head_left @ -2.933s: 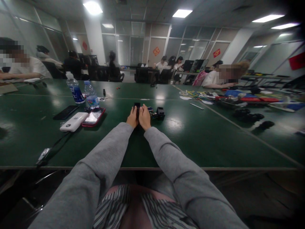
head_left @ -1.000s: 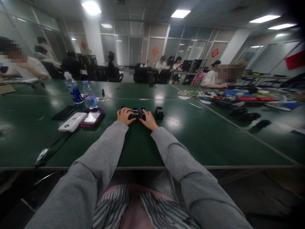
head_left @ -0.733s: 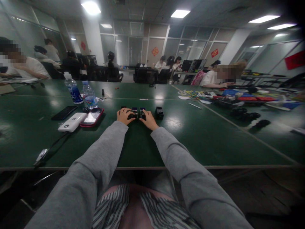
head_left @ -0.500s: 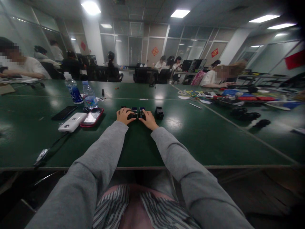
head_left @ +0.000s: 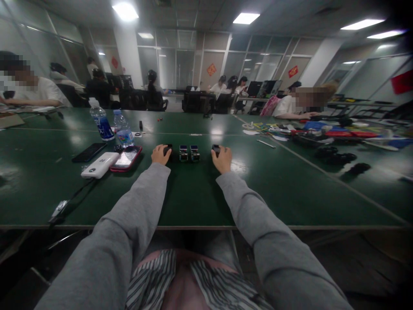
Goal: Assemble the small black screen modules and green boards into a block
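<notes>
And it's the left hand [head_left: 158,155], just left of centre frame, fingers curled snugly around a dark block [head_left: 167,149]! Right of centre, the right hand [head_left: 223,160] grips a black case [head_left: 216,148], thumb and fingers closed about it. Mid-frame, two small screened modules [head_left: 183,153] sit slightly apart on the green table [head_left: 200,193].

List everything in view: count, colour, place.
modules: 2, dark, centre
cases: 2, black, flanking modules
phones: 2, black and red-edged, left
device: 1, white, beside phones
bottles: 2, clear and blue, left, behind phones
stick: 1, whitish, right
clutter: uncountable, multicoloured, far right
table: 1, green, beneath
chairs: several, black, background
people: several, mixed clothing, background
lights: several, white, overhead
left hand: 1, bare, around left case
right hand: 1, bare, around right case
sleeves: 2, grey, front
</notes>
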`<action>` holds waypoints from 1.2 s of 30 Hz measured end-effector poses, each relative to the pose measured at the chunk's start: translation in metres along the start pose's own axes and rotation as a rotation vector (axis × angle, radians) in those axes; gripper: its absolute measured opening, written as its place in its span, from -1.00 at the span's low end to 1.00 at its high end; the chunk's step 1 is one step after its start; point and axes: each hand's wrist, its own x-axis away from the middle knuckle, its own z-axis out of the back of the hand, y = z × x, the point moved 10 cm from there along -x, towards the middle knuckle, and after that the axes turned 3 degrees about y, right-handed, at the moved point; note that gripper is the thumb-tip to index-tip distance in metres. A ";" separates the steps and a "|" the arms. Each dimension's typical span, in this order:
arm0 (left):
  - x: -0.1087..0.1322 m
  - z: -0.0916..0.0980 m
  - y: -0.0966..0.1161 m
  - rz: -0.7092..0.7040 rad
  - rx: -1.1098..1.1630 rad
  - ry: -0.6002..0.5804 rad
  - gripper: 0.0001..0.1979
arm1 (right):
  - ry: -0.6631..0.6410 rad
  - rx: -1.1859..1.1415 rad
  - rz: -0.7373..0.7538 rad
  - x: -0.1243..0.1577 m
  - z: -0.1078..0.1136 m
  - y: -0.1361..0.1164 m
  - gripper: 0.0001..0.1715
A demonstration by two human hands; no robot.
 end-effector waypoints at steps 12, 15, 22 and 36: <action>-0.004 -0.021 -0.015 0.106 0.168 -0.090 -0.68 | -0.238 -0.174 0.126 0.009 -0.042 -0.007 -0.33; -0.002 -0.021 -0.012 0.105 0.180 -0.090 -0.68 | -0.260 -0.208 0.155 0.009 -0.044 -0.011 -0.33; -0.004 -0.020 -0.012 0.119 0.244 -0.104 -0.67 | -0.214 -0.257 0.115 0.004 -0.039 -0.008 -0.39; -0.015 -0.005 -0.026 0.180 0.489 0.053 -0.76 | -0.081 -0.316 0.021 0.004 -0.021 -0.005 -0.41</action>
